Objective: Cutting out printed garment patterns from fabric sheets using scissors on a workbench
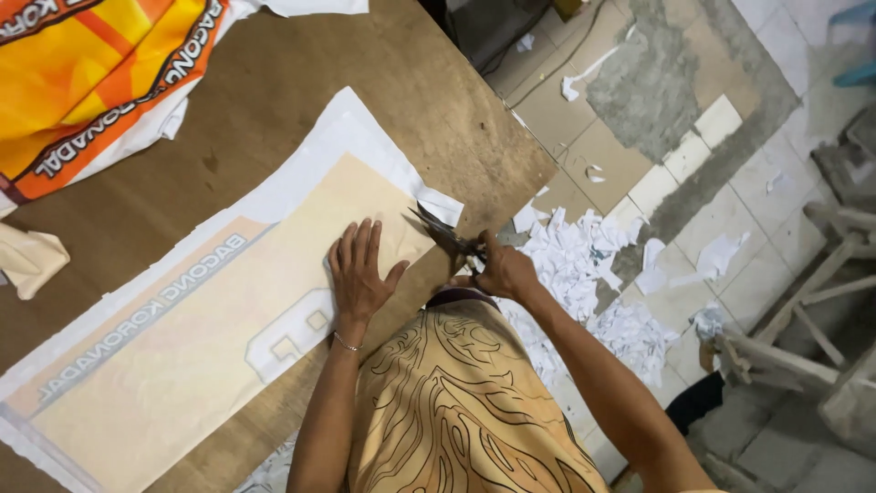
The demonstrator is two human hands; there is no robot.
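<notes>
Cutting cleanly here depends, I judge, on keeping the sheet flat and taut right beside the blades. The left hand (360, 269) lies open, palm down and fingers spread, pressing on the pale printed sheet (210, 338) that runs from about seven o'clock up toward one o'clock across the brown table (301, 82). That hand sits at nine o'clock from the cut, just beside it, which looks right to me: near enough to stop the sheet lifting, yet off the blade line.

The right hand (505, 271) is closed around the handles of the dark scissors (444, 235), whose blades stand apart and point toward eleven o'clock, biting at the sheet's right end near its white border. A small white flap (442, 204) curls up at twelve o'clock from the blade tips. Feeding in slow, long bites along the border of the tan panel, and sliding the flat hand along as the cut advances, would likely keep the edge straight. Letting the flap fold under the blades could snag the cut.

Beyond, at three o'clock, a heap of white paper scraps (584, 265) covers the tiled floor (693, 155). At ten o'clock an orange and yellow printed sheet (100, 73) rests on the table's far corner.
</notes>
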